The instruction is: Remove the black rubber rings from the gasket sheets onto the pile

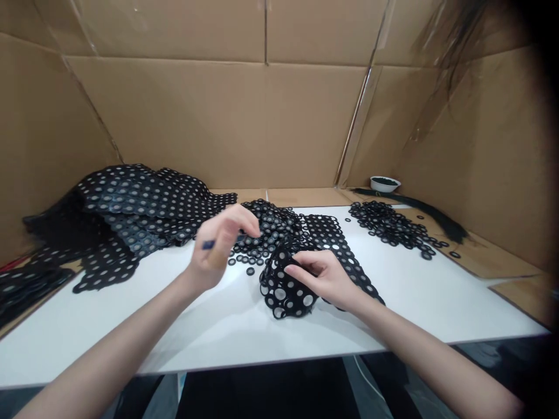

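My left hand [216, 247] is raised above the table, its fingers curled around a slim tool with a dark blue handle [208, 245]. Its tip is hard to make out against the black rings behind. My right hand [327, 276] pinches the upper edge of a bunched piece of black ring mesh [288, 294], made of small rings joined side by side. This bunch rests on the white table, and a flat part of the mesh [349, 250] spreads out behind my right hand. Exactly what lies between the right fingertips is hidden.
A pile of loose black rings [271, 224] lies behind my hands, another ring pile [388, 224] to the right. Large folded ring mesh [144, 198] covers the left side. Dark strands [428, 212] and a white bowl [384, 185] sit back right. Cardboard walls [218, 116] enclose the white table [196, 343].
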`<action>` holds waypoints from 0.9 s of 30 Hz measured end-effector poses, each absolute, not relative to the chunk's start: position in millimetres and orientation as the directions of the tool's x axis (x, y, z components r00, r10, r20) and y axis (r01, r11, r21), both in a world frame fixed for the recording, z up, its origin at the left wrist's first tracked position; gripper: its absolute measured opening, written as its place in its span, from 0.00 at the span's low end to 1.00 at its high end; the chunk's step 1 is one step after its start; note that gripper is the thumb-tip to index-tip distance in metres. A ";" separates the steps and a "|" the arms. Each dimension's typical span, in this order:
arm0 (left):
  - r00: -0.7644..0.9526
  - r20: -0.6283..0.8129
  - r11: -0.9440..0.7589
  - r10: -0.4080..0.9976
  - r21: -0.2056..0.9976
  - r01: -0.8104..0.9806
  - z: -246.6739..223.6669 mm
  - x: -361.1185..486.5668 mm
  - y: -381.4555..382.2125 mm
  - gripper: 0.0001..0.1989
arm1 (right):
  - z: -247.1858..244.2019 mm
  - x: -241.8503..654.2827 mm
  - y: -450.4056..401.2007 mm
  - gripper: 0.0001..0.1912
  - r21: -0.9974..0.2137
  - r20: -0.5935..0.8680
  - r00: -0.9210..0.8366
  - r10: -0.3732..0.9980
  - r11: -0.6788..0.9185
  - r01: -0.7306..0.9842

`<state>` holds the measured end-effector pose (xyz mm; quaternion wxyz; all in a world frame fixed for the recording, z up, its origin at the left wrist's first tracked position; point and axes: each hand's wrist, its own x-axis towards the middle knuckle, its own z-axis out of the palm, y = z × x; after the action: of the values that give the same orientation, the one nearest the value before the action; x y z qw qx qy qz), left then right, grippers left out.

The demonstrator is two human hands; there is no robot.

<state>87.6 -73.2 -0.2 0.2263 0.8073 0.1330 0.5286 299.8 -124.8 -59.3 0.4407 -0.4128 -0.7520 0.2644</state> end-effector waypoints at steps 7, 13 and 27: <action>0.707 0.653 -0.951 0.272 0.068 0.302 -30.0 96.6 -74.2 0.12 | -59.5 300.1 -126.3 0.19 -0.783 0.411 -0.271 0.870 0.489 0.385; 0.702 0.606 -0.927 0.374 0.240 0.288 -32.8 101.6 -76.9 0.12 | -59.6 299.2 -127.1 0.13 -0.707 0.498 -0.286 0.819 0.574 0.412; 0.692 0.600 -0.889 0.402 0.436 0.140 -30.3 107.3 -84.2 0.10 | -56.6 302.0 -132.0 0.06 -0.548 0.672 -0.322 0.667 0.741 0.389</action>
<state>107.3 -84.2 -30.3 0.1812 0.9016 0.1503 0.3628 302.0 -132.0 -56.6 0.4798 -0.3298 -0.8000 0.1447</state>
